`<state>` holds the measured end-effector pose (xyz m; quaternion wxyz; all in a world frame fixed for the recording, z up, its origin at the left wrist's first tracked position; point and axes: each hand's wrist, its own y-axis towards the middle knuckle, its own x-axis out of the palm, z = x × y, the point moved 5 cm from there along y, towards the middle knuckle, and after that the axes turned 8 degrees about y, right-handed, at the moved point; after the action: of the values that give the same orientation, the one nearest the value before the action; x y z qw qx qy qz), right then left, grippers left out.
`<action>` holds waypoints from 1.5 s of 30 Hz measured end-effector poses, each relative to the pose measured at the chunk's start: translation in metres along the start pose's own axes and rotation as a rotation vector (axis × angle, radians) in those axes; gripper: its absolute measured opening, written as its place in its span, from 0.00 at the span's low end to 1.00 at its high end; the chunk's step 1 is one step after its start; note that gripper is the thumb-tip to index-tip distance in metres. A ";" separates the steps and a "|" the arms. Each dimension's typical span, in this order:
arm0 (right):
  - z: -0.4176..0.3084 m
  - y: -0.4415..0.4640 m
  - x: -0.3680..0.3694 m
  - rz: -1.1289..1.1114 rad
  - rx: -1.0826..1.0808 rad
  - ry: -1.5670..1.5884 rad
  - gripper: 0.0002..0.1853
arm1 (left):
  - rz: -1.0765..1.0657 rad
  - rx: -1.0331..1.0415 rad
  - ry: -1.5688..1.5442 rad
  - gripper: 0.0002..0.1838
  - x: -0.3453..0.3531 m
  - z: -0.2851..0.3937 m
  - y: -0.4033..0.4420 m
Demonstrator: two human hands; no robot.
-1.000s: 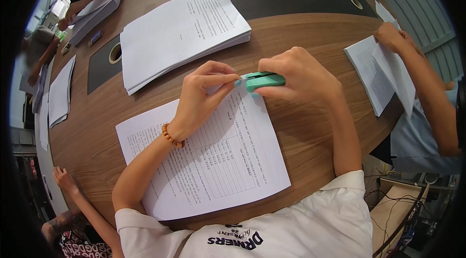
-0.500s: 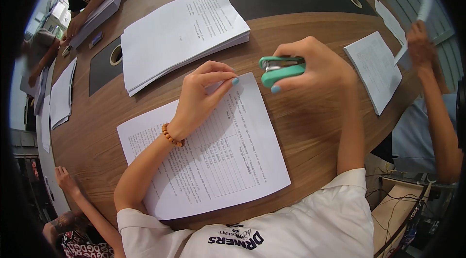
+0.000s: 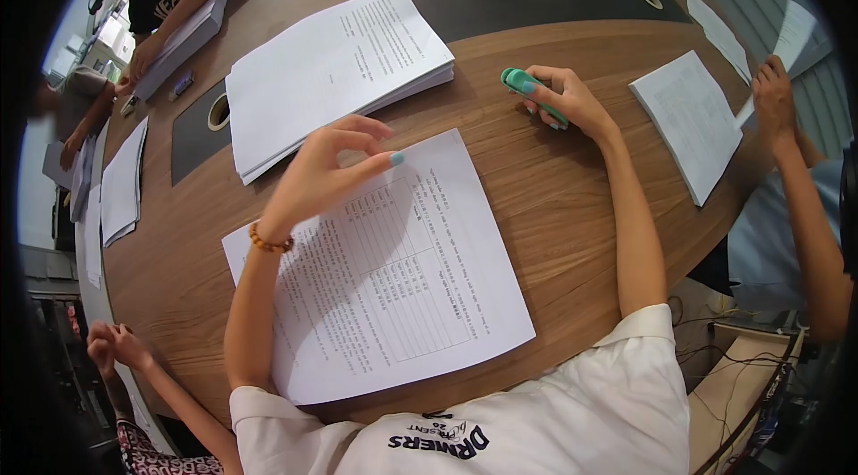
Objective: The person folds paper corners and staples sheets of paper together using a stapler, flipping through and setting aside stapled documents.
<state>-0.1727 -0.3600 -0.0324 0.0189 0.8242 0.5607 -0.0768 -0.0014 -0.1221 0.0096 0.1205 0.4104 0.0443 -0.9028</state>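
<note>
In the head view a green stapler (image 3: 536, 98) is gripped by my right hand (image 3: 572, 104), low over the table to the right of the printed sheets (image 3: 465, 252). These sheets lie in front of me, with text and a ruled table on the top page. My left hand (image 3: 335, 162) hovers over their upper left part, thumb and fingers apart with nothing between them. Its shadow falls across the page. Beyond it lies a thick stack of printed paper (image 3: 331, 64).
A thinner paper stack (image 3: 688, 122) lies at the right, near a co-worker's hand (image 3: 773, 95) holding a sheet. Another person handles a stack (image 3: 188, 33) at the far left. A co-worker's hands (image 3: 116, 345) are at the left table edge. A cable hole (image 3: 218, 112) sits beside the big stack.
My left hand has lifted off the sheets' top edge, moved left and opened its pinch. My right hand has turned the stapler and lowered it toward the table.
</note>
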 end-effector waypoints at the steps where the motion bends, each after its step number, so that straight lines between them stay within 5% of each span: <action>1: 0.000 0.000 0.000 0.000 -0.010 0.013 0.17 | -0.081 -0.056 -0.032 0.15 -0.003 -0.005 -0.001; 10: 0.000 0.001 0.000 0.026 -0.038 0.038 0.18 | -0.266 0.061 -0.063 0.10 -0.042 -0.021 -0.027; 12: -0.001 0.001 0.000 0.020 -0.046 0.044 0.18 | 0.141 -0.206 -0.102 0.09 -0.082 -0.028 -0.037; 14: -0.001 0.000 0.001 0.016 -0.050 0.050 0.17 | 0.421 -0.211 0.146 0.09 -0.147 -0.049 -0.034; 17: -0.002 0.000 0.001 0.034 -0.045 0.045 0.17 | 0.784 -0.044 1.085 0.14 -0.203 -0.038 -0.027; 19: -0.001 0.000 0.000 0.038 -0.060 0.034 0.18 | 1.262 -0.046 1.069 0.15 -0.216 0.001 -0.029; 23: 0.003 0.001 0.000 0.039 -0.014 0.006 0.17 | 1.022 0.255 1.521 0.17 -0.161 0.009 0.029; 26: 0.002 0.000 0.000 0.037 -0.015 0.004 0.16 | 0.690 0.285 1.319 0.15 -0.091 -0.029 0.058; 27: 0.003 0.000 0.000 0.040 -0.015 0.003 0.16 | 0.671 0.446 1.272 0.11 -0.065 -0.030 0.056; 29: 0.003 0.001 0.000 0.043 -0.017 0.002 0.16 | 0.448 0.380 1.293 0.08 -0.028 -0.037 0.055; 45: 0.002 0.001 0.000 0.028 -0.051 0.017 0.17 | 0.344 0.447 1.079 0.11 -0.015 -0.042 0.030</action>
<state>-0.1718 -0.3610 -0.0342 0.0363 0.8319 0.5510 -0.0554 0.0467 -0.1404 -0.0061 0.1361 0.8268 -0.1583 -0.5223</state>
